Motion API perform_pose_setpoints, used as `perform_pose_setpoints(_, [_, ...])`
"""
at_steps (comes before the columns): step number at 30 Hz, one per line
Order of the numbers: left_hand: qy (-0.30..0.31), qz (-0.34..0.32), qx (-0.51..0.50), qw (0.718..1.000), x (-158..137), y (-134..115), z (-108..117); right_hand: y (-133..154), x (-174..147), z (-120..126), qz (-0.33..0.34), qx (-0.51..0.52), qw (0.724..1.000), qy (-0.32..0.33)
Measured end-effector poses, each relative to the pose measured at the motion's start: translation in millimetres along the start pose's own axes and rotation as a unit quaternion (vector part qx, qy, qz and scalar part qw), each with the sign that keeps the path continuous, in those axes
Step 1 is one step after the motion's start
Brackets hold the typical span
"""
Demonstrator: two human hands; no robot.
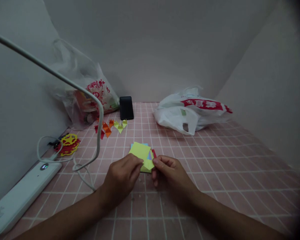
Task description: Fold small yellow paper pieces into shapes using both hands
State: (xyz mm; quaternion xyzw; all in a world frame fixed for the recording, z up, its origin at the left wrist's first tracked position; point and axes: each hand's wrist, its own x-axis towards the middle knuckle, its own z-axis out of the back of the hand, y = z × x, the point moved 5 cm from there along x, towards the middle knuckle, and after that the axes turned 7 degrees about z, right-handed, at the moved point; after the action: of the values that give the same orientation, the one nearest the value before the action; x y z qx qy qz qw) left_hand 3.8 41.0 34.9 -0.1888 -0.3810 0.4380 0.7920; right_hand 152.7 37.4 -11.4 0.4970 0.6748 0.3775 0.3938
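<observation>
Yellow paper (141, 151) between left hand (122, 175) and right hand (173, 173), at their fingertips

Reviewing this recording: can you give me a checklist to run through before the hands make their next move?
1. Both hands at the papers: ok, left hand and right hand meet there.
2. Firm grip: cannot tell, fingertips overlap the papers.
3. Paper edges aligned: not ok, red paper shows right of the yellow square paper.
4. Folded orange paper pieces apart from hands: ok.
5. Black rectangular phone apart from hands: ok.
6. White cable off left forearm: cannot tell.
</observation>
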Motion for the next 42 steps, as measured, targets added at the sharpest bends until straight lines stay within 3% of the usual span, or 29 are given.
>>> perform_pose_setpoints(2, [0.033, 0.142, -0.104, 0.984, 3.2, 11.3, -2.9, 2.0, 0.6, 0.5, 0.015, -0.04, 0.999, 0.007])
perform_pose_setpoints(5, [0.136, 0.279, -0.272, 0.911, 1.0, 16.0, -17.3, 3.8, -0.9, -0.5, 0.044, -0.127, 0.99, 0.036])
perform_pose_setpoints(8, [0.18, 0.33, -0.356, 0.856, -2.7, 14.4, -27.0, 5.8, -4.0, -1.2, 0.084, -0.198, 0.975, 0.059])
perform_pose_setpoints(13, [0.176, 0.36, -0.405, 0.822, -5.2, 13.9, -32.6, 8.5, -6.4, -2.2, 0.116, -0.226, 0.964, 0.076])
perform_pose_setpoints(20, [0.141, 0.351, -0.422, 0.824, -5.1, 18.4, -32.3, 9.0, 0.1, -4.9, 0.074, -0.11, 0.988, 0.076])
perform_pose_setpoints(26, [0.165, 0.324, -0.397, 0.843, -4.4, 20.1, -31.5, 7.4, 0.4, -3.6, 0.063, -0.16, 0.983, 0.065])
perform_pose_setpoints(33, [0.144, 0.331, -0.377, 0.853, -6.8, 26.1, -30.6, 2.7, 1.8, -3.6, 0.047, -0.113, 0.99, 0.071])
perform_pose_setpoints(37, [0.142, 0.34, -0.396, 0.841, -5.7, 24.1, -30.6, 2.8, 1.3, -5.6, 0.036, -0.106, 0.991, 0.076])
perform_pose_setpoints(42, [0.15, 0.359, -0.395, 0.832, -4.6, 21.6, -30.0, 6.6, -1.2, -7.9, 0.038, -0.183, 0.98, 0.075])
